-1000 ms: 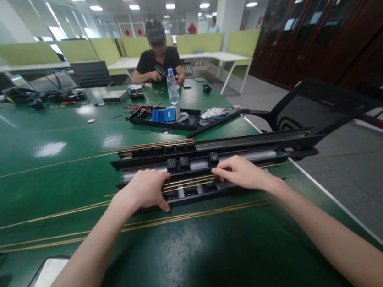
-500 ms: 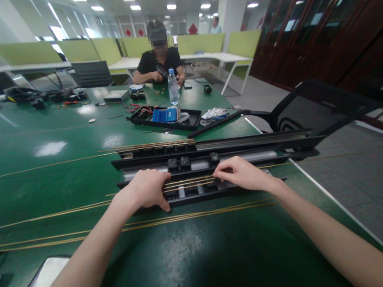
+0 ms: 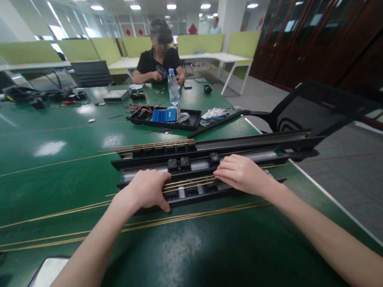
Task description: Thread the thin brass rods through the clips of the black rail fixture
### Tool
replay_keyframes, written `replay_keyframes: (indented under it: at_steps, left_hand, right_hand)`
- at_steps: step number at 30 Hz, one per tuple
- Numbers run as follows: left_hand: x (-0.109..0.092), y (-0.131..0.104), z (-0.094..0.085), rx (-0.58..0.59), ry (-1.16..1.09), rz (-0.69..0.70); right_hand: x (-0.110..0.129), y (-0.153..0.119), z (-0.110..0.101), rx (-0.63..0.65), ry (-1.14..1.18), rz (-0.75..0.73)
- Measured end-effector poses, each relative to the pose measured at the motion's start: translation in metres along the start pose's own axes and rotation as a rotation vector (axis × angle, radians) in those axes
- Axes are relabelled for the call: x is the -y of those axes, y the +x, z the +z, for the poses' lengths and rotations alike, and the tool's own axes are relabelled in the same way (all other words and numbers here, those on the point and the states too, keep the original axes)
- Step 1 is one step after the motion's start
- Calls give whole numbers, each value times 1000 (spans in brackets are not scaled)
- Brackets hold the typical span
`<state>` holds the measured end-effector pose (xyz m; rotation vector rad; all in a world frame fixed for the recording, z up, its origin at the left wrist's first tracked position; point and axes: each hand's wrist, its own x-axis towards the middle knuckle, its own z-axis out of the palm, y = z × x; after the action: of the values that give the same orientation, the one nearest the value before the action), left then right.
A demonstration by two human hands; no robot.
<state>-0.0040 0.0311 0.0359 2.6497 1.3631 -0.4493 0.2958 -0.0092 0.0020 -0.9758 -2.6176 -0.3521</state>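
Note:
Nearest me lies a long black rail [image 3: 198, 200] with black blocks [image 3: 192, 191] set along its channel. Thin brass-coloured rods [image 3: 189, 183] run lengthwise over those blocks. My left hand [image 3: 148, 188] spans the rail, thumb on the near edge and fingers toward the far edge, gripping it. At the right end of the rods, my right hand [image 3: 238, 173] has its fingers pinched together on them; the fingertips partly hide what they hold. Just beyond, a second rail [image 3: 140, 179] carries black blocks [image 3: 185, 163].
More rods [image 3: 186, 217] lie on the green table [image 3: 177, 265] before the rail. Farther back are a third rail [image 3: 247, 148], a black tray [image 3: 192, 120], a water bottle [image 3: 172, 88] and a person [image 3: 160, 64] holding a tool. A mesh chair [image 3: 318, 106] stands at right.
My right hand has turned slightly, its fingers closing together over the rod ends. My left hand keeps its place on the rail. The person opposite has shifted their head.

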Motion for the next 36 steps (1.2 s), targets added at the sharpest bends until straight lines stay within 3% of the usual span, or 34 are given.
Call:
replay_keyframes:
  at_steps: [10, 23, 36]
  left_hand:
    - [1, 0, 2, -19, -7, 15]
    - [-1, -1, 0, -3, -6, -3]
    - [0, 0, 1, -8, 19, -1]
  right_hand:
    - [13, -25, 14, -175, -262, 60]
    - [11, -40, 17, -206, -292, 175]
    - [0, -60, 8, -143, -351, 273]
